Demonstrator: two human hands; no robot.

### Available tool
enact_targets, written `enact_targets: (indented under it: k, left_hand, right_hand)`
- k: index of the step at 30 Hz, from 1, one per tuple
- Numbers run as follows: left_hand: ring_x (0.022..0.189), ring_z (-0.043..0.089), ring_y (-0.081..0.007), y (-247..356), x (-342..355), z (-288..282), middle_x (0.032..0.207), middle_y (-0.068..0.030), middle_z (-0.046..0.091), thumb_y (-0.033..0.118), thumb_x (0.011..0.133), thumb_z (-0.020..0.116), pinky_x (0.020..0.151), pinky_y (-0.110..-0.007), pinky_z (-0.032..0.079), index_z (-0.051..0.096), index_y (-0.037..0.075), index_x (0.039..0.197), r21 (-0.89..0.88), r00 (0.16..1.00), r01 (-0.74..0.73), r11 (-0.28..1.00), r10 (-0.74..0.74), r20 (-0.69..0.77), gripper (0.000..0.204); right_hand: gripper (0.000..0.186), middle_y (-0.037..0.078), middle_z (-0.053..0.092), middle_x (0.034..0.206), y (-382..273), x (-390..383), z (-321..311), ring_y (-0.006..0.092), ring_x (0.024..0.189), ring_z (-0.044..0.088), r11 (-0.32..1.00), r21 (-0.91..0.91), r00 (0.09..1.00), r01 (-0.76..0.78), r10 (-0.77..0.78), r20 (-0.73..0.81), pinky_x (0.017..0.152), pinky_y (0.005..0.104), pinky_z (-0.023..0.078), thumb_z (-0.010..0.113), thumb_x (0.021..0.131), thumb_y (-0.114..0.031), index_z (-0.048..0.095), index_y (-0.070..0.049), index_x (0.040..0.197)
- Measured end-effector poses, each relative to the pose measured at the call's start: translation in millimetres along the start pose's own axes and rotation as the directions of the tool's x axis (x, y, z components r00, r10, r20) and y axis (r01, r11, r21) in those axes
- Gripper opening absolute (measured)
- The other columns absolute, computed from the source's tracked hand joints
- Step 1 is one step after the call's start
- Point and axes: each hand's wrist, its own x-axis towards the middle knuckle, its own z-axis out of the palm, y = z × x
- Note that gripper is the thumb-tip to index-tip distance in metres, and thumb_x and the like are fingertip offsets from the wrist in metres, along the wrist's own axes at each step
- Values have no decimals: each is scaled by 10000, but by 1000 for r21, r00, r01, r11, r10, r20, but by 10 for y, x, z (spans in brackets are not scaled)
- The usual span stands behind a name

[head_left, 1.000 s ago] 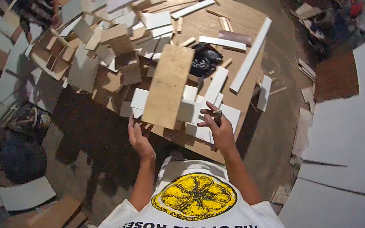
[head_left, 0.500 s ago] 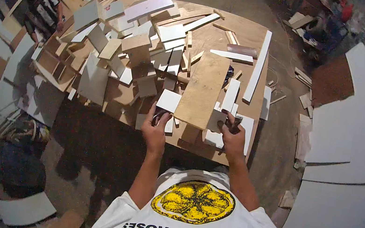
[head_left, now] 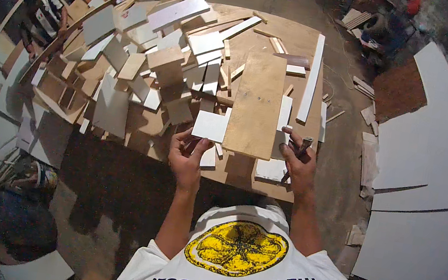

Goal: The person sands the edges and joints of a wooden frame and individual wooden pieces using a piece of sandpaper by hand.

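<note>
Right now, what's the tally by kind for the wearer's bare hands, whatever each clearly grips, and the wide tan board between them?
Bare hands: 2, left hand and right hand
White piece, gripped at left: 1
Dark tool, gripped at right: 1
Wide tan board: 1
Total: 5

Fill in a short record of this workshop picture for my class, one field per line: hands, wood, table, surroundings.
Left hand: pinching a white piece
Right hand: gripping a dark tool, kind unclear
Between and beyond hands: wooden plank
Table: jumbled offcuts, long white strip
Right side: large white panels
Upper left: another person
</note>
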Motion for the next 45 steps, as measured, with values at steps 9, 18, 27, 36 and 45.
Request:
enact_targets:
  k: [9,18,27,36,45]
  left_hand:
    - [931,680,-164,165,855,963,1064,-123,655,66,988,666,838,-327,616,577,-52,1164,-48,999,-31,998,30,-18,229]
    - [1034,690,-215,-241,2330,1657,1182,-188,666,74,1004,599,890,-346,605,563,-91,1272,-33,971,-151,988,155,180,317]
    - [1081,687,-182,-571,3699,2174,1263,-130,675,52,932,629,923,-309,543,492,-42,1457,44,947,-186,982,168,273,551]
    - [1175,656,-311,-1386,4944,2324,1328,-250,588,98,990,607,1014,-381,557,332,-173,1487,50,951,-125,991,105,292,629]
    - [1268,604,-271,-1571,5034,2271,1369,-173,595,136,995,592,1031,-395,535,429,-29,1512,-18,959,157,987,-148,241,566]
  right_hand:
    - [351,-12,669,1048,-398,1084,-266,73,916,588,990,17,990,140,-140,-13,823,236,457,650,996,-105,655,-40,1340]
    - [377,69,667,1277,-373,2894,-380,164,1156,598,912,-102,917,397,-399,5,1027,336,454,673,1009,-208,641,-51,1350]
    - [345,79,706,1141,-66,4602,-183,139,959,659,942,-155,947,299,-312,-73,868,294,559,657,1011,-161,644,-55,1340]
    - [311,73,732,1083,444,6083,71,154,980,667,943,-157,947,293,-309,-85,889,318,519,635,984,-130,697,-47,1277]
    - [367,49,692,1155,964,6547,120,137,1034,612,972,-220,989,77,-103,-107,954,315,471,653,986,-162,672,-29,1328]
